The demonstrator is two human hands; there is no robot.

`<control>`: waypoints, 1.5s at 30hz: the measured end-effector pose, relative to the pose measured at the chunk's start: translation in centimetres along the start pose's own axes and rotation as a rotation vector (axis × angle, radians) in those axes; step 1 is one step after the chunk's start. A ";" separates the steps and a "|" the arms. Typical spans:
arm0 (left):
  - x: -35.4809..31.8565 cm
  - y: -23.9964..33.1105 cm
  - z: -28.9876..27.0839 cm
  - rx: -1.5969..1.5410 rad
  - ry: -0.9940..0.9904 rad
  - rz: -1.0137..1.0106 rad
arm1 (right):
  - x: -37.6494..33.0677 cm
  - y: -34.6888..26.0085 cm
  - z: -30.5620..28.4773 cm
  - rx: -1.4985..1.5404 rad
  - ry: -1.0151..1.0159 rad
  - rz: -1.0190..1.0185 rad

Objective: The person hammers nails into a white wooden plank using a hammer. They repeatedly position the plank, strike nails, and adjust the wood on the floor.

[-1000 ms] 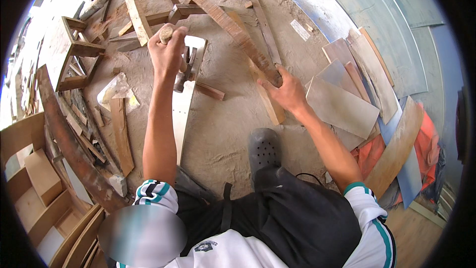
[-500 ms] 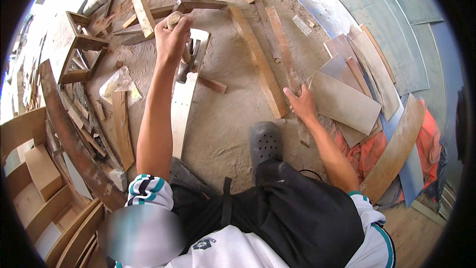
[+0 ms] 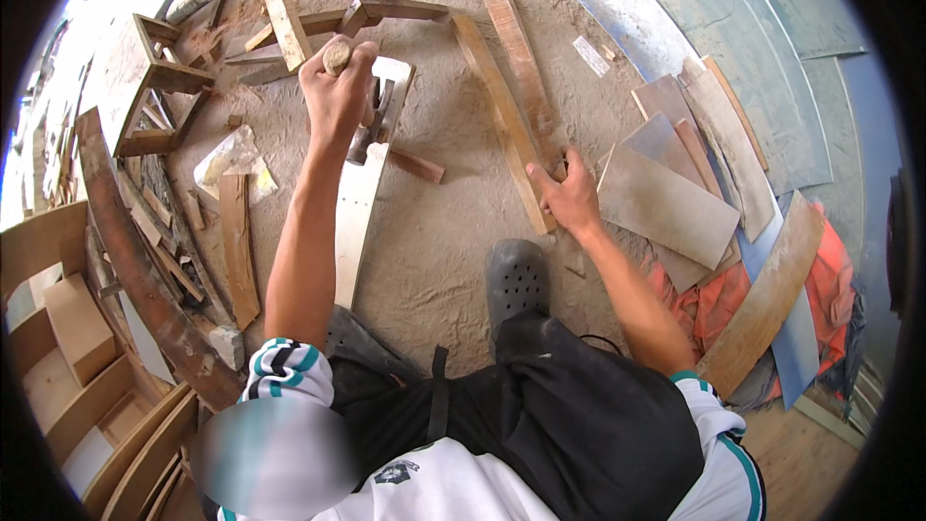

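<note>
My left hand point(image 3: 336, 87) is closed round the wooden handle of a hammer point(image 3: 367, 135), whose dark metal head hangs over a long pale board point(image 3: 359, 207) on the ground. The handle's butt shows above my fist. To the right, my right hand point(image 3: 571, 195) grips the near end of a thin reddish-brown wooden strip point(image 3: 516, 48), thumb on its left side; part of the grip is hidden. Beside that strip lies a thicker wooden bar point(image 3: 502, 121). A short brown wood piece point(image 3: 417, 165) lies next to the pale board.
Joined wooden beams point(image 3: 362, 12) lie at the far side. Flat boards point(image 3: 666, 188) and orange cloth point(image 3: 831, 280) are piled at the right. At the left are a curved brown plank point(image 3: 125, 222), wood scraps and a stool-like frame point(image 3: 174, 77). My grey clog point(image 3: 518, 280) stands between my hands.
My right hand has moved a little left, and the reddish-brown strip has shifted away and to the left. The left hand with the hammer has barely moved.
</note>
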State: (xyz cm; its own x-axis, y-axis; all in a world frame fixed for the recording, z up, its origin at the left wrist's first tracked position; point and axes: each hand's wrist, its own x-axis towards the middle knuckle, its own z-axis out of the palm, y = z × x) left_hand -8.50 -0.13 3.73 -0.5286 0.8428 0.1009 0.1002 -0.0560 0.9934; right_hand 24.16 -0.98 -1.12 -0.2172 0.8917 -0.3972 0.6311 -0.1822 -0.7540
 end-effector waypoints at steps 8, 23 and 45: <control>-1.2 -0.6 -0.2 0.004 0.027 0.101 | -0.7 2.0 1.5 -0.138 -0.019 -0.205; -2.8 -0.3 -0.8 -0.135 0.038 0.150 | 0.8 -0.3 -0.7 -0.095 0.040 -0.235; 0.8 0.2 0.2 -0.060 -0.066 0.018 | 1.2 -3.3 1.4 -0.304 0.010 -0.528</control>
State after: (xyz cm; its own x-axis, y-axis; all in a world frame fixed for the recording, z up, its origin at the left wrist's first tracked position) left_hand -8.75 0.67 3.99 -0.4703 0.8748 0.1165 0.0577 -0.1013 0.9932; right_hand 20.76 0.17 0.19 -0.5523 0.8336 -0.0041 0.6246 0.4105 -0.6644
